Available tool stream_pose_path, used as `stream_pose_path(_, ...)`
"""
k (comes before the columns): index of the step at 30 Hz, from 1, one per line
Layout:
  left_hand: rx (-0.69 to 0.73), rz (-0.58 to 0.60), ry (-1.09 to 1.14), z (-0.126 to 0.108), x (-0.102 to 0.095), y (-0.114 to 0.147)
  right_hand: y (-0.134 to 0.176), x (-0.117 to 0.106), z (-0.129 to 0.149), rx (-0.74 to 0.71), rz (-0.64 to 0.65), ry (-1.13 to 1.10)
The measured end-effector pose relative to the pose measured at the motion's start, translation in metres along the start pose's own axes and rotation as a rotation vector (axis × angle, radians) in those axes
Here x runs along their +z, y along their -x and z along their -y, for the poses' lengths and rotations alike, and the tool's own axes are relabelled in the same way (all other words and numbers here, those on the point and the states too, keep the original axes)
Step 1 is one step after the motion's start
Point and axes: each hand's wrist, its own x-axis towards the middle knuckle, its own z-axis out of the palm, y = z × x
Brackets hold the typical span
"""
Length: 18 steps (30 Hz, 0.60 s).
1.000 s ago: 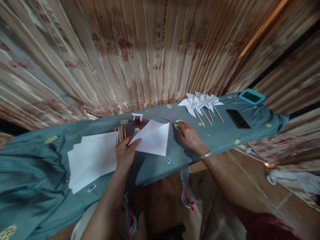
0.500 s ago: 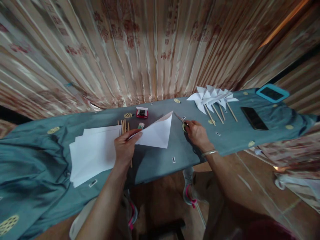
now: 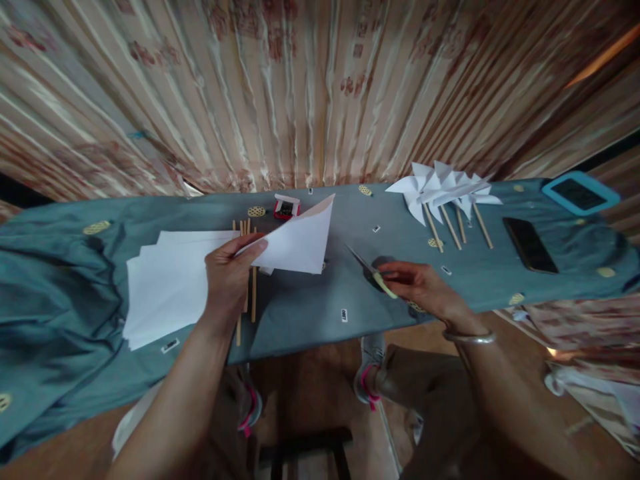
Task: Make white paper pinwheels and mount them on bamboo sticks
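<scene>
A: Qk check, L hand point(image 3: 230, 270)?
B: Gripping the folded sheet point(image 3: 303, 243), thumb vs. fingers at its L end; far R corner sticks up.
A: & R hand point(image 3: 425, 287)?
B: Closed on scissors point(image 3: 370, 270) by the yellow-green handle, R of the folded sheet. Tip's near the paper, not touching. Can't tell if blades are fully tog.
A: What's close by?
B: Loose wooden sticks point(image 3: 254, 287), L of the folded sheet, partly hidden by L hand. Red box point(image 3: 287, 207), lid up, dark bits inside, just beyond the sheet.
A: Farther out?
B: Paper stack point(image 3: 167, 287), L of the folded sheet, past the sticks. White pinwheels point(image 3: 445, 190), overlapping, R of it & farther back. Phone point(image 3: 530, 245) well R of it, blue-framed device point(image 3: 580, 192) farther R. All on teal cloth point(image 3: 300, 313).
</scene>
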Motion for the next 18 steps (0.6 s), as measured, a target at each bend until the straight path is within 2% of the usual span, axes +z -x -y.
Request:
stream_pose_path(3, 0.003, -0.022, 0.073, -0.006, -0.001, -0.002, 0.004, 0.014, 0.001, 0.106, 0.185, -0.437)
stream_pose_path(7, 0.01, -0.03, 0.154, -0.013, -0.002, -0.004, 0.014, 0.04, 0.011, 0.141, 0.282, -0.749)
stream_pose_path(12, 0.015, -0.058, 0.161, -0.014, -0.005, -0.007, 0.024, 0.056, 0.021, 0.114, 0.397, -0.751)
stream_pose_path(18, 0.022, -0.035, 0.148, -0.012, -0.003, -0.004, 0.029, 0.063, 0.021, -0.148, 0.464, -0.533)
